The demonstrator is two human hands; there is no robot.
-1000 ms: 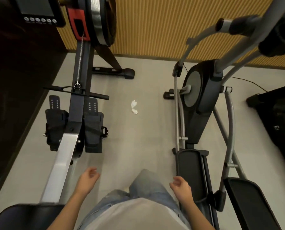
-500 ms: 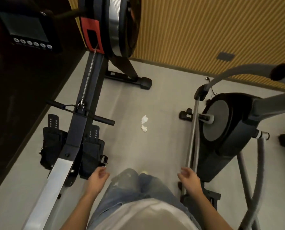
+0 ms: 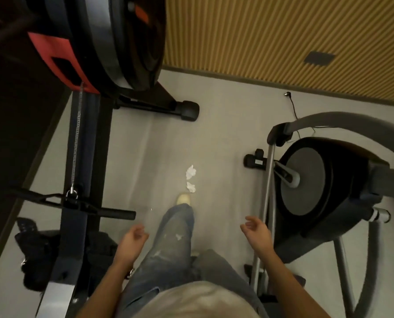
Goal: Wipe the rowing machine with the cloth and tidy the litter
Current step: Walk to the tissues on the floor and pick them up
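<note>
At the far left we see the rowing machine (image 3: 83, 152), its dark beam running up the frame to the big black flywheel (image 3: 122, 42) with a red panel beneath it. A chain (image 3: 77, 138) runs down the beam to the pull handle (image 3: 113, 212), which lies across it. The black footrests (image 3: 37, 246) sit just below the handle.

Beside the beam, the left hand (image 3: 131, 242) hangs over the grey floor (image 3: 145, 138), fingers loosely curled and holding nothing. Next comes a leg in faded jeans (image 3: 175, 244), stepped forward, with a pale shoe (image 3: 184, 199) planted on the floor.

The litter (image 3: 191, 172) lies on the floor between the two machines: two crumpled white paper scraps, one just behind the other, the nearer scrap (image 3: 190, 187) just ahead of the shoe's toe. Neither hand touches them.

To the right, the right hand (image 3: 256, 232) is held out, palm inward, fingers relaxed and grasping nothing, close to the grey bars of an elliptical trainer (image 3: 317, 180). A thin cable (image 3: 293, 109) trails across the floor behind that machine, below the ribbed yellow wall (image 3: 260, 37).
</note>
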